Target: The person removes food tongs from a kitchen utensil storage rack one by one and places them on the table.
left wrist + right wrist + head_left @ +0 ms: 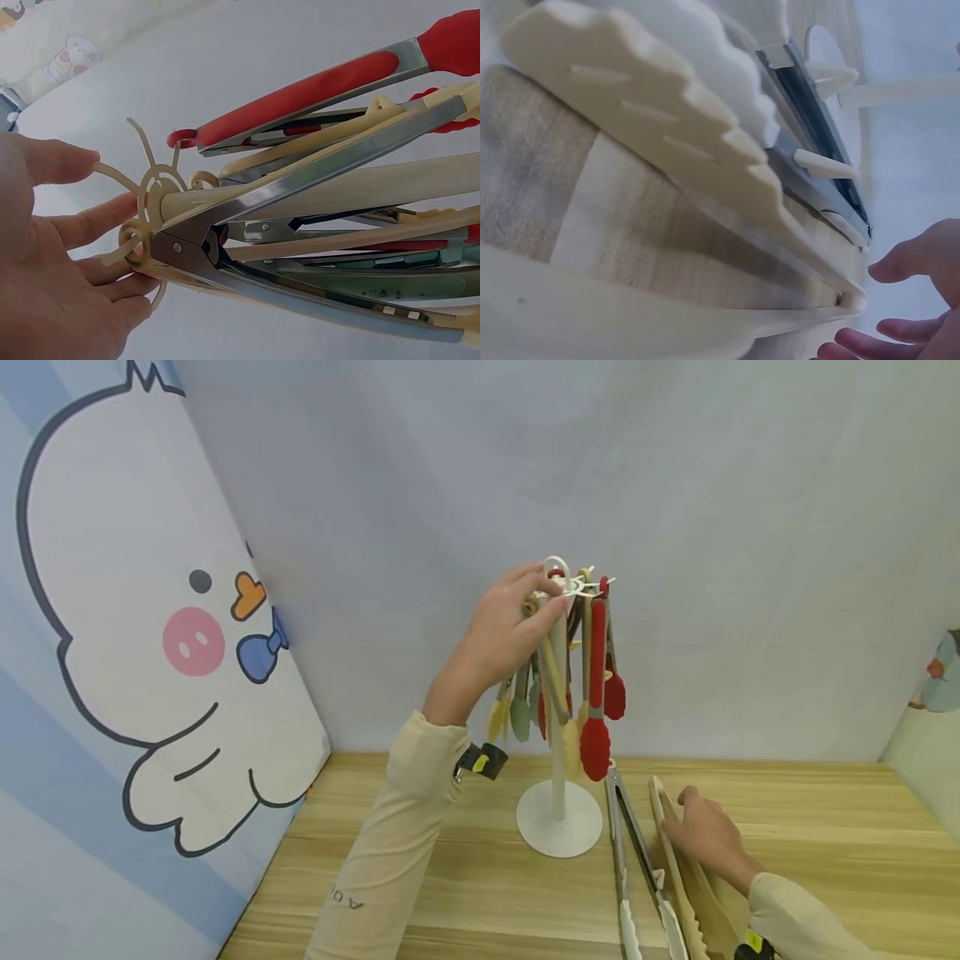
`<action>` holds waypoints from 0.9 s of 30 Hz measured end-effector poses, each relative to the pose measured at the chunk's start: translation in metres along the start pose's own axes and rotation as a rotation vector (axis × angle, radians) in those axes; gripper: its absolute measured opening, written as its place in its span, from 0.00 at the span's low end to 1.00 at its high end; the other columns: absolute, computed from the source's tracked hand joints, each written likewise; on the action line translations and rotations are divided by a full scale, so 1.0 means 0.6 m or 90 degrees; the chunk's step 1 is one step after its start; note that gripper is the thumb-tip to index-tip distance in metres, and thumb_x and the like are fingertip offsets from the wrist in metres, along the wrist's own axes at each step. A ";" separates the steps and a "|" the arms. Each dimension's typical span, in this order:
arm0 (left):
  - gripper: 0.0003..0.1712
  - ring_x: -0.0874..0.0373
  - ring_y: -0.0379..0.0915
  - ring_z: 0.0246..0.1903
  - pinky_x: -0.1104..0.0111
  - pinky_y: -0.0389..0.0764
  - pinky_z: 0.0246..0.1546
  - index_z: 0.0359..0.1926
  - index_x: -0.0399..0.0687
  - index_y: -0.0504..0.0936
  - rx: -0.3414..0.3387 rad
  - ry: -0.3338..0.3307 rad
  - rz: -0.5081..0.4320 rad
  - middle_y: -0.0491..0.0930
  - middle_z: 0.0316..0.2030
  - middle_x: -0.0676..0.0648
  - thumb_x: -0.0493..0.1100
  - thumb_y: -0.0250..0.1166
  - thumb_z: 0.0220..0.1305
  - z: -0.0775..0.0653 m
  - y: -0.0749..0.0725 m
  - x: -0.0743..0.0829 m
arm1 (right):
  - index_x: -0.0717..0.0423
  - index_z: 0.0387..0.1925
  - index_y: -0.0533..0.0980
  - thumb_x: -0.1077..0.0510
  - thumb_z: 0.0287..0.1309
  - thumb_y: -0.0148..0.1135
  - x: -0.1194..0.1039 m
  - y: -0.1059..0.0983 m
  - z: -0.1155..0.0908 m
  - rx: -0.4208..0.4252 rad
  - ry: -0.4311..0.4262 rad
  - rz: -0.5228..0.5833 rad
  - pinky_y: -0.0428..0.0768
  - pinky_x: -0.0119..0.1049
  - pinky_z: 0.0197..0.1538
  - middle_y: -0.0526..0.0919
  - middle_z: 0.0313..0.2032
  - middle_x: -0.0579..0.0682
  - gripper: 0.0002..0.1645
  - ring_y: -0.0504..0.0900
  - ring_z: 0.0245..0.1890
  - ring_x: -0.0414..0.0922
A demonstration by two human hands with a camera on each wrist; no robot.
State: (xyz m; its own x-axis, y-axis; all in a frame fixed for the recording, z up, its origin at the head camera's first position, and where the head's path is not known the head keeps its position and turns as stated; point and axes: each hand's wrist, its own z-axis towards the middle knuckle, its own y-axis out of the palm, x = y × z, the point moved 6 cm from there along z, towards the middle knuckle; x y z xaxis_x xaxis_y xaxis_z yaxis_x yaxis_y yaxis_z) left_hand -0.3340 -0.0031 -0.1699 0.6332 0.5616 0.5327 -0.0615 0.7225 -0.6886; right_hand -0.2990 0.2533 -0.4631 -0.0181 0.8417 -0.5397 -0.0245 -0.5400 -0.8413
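My left hand [506, 622] holds the top of a white hook rack [558, 777]. In the left wrist view, its thumb touches one hook and its other fingers [97, 221] lie among the hooks by the yellow tongs' ring. Several small tongs hang there, among them red tongs [596, 693], yellow tongs [330, 172] and green ones [520, 714]. Low on the right, my right hand [705, 831] is beside the hinge end of cream tongs [675, 877]. The right wrist view shows its fingers spread and apart from those tongs.
White-tipped metal tongs [637, 843] lie spread on the wooden table [465, 877], between the rack's round base and the cream tongs. A pale cloth wall [750, 568] stands close behind the rack. A cartoon-printed panel [112, 610] fills the left side.
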 end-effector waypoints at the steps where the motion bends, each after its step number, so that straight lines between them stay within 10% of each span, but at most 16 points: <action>1: 0.17 0.53 0.53 0.67 0.60 0.67 0.57 0.50 0.44 0.78 0.000 -0.003 -0.003 0.60 0.68 0.47 0.48 0.51 0.70 0.000 0.000 0.000 | 0.77 0.48 0.65 0.58 0.55 0.56 0.000 -0.003 0.001 0.007 -0.005 0.006 0.62 0.35 0.16 0.69 0.17 0.50 0.26 0.63 0.13 0.42; 12: 0.18 0.55 0.51 0.68 0.61 0.67 0.58 0.51 0.42 0.79 0.004 -0.025 -0.028 0.59 0.69 0.50 0.47 0.52 0.69 0.004 0.002 0.000 | 0.73 0.51 0.67 0.52 0.60 0.57 -0.014 -0.043 0.010 0.069 -0.033 0.060 0.76 0.47 0.30 0.77 0.39 0.69 0.28 0.79 0.33 0.57; 27: 0.18 0.54 0.49 0.69 0.59 0.61 0.62 0.52 0.44 0.77 -0.008 -0.019 -0.031 0.56 0.70 0.49 0.46 0.47 0.71 0.002 0.002 0.000 | 0.71 0.53 0.67 0.53 0.63 0.56 -0.067 -0.105 0.005 0.171 -0.098 0.138 0.76 0.53 0.38 0.77 0.41 0.66 0.26 0.77 0.40 0.60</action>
State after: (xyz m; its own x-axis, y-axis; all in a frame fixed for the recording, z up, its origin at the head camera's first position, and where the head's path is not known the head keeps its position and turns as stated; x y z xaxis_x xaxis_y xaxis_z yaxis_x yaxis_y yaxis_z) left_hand -0.3351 -0.0018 -0.1705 0.6116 0.5373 0.5807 -0.0212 0.7449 -0.6669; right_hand -0.2998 0.2537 -0.3883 -0.2008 0.7087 -0.6763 -0.2647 -0.7039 -0.6591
